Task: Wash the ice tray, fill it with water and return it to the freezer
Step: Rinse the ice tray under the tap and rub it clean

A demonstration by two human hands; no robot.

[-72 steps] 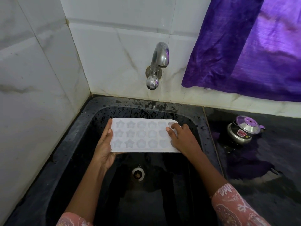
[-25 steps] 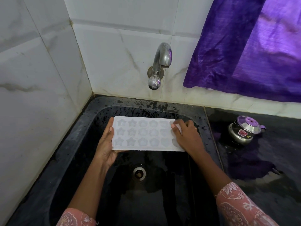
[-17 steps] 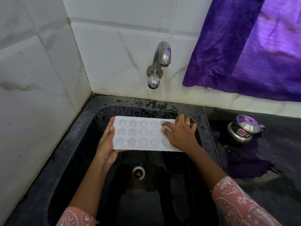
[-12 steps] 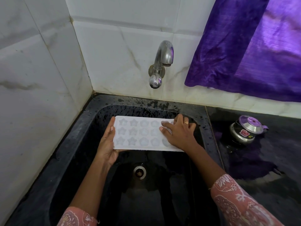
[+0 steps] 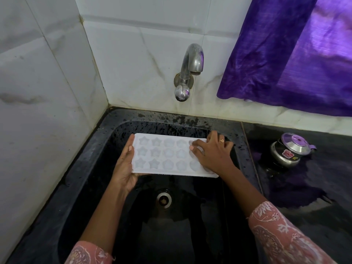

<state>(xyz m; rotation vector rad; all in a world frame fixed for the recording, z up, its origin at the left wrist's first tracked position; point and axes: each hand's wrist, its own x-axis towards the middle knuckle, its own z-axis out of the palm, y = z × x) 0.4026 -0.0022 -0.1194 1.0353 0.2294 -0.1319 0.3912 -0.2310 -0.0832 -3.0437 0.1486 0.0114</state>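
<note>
A white ice tray [image 5: 167,155] with star and flower shaped moulds is held level over the black sink [image 5: 89,168], below the steel tap [image 5: 187,73]. My left hand [image 5: 124,164] grips its left end, thumb along the edge and fingers underneath. My right hand [image 5: 211,152] lies flat on top of the tray's right end, fingers spread over the moulds and covering them. No water runs from the tap.
The sink drain [image 5: 163,200] sits below the tray. A small steel pot with a purple-knobbed lid [image 5: 289,151] stands on the wet black counter to the right. A purple curtain [image 5: 295,54] hangs above it. White tiled walls close the left and back.
My right hand has shifted from the tray's right edge onto its top, fingers sliding left over the moulds. The left hand and tray have stayed put.
</note>
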